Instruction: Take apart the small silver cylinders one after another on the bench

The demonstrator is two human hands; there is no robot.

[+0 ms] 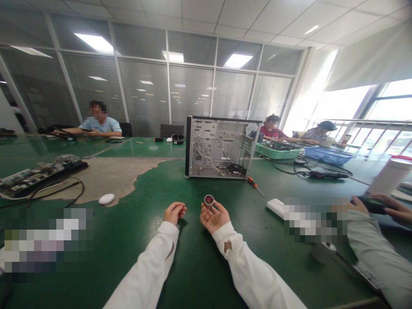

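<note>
My right hand is turned palm up, its fingers curled round a small round container. The container's rim is pale and its open top faces me, showing dark reddish bits inside too small to name. To its left, my left hand is held over the table with thumb and fingers pinched together. Whatever is between those fingertips, if anything, cannot be made out. Beyond both hands stands an open computer case, with cables and a bare metal frame inside. An orange-handled screwdriver lies by the case's lower right corner.
The green table has a torn covering at left. A power strip with cables and a white oval object lie there. Green basket and blue basket stand back right. A co-worker's sleeve reaches in at right; others sit behind.
</note>
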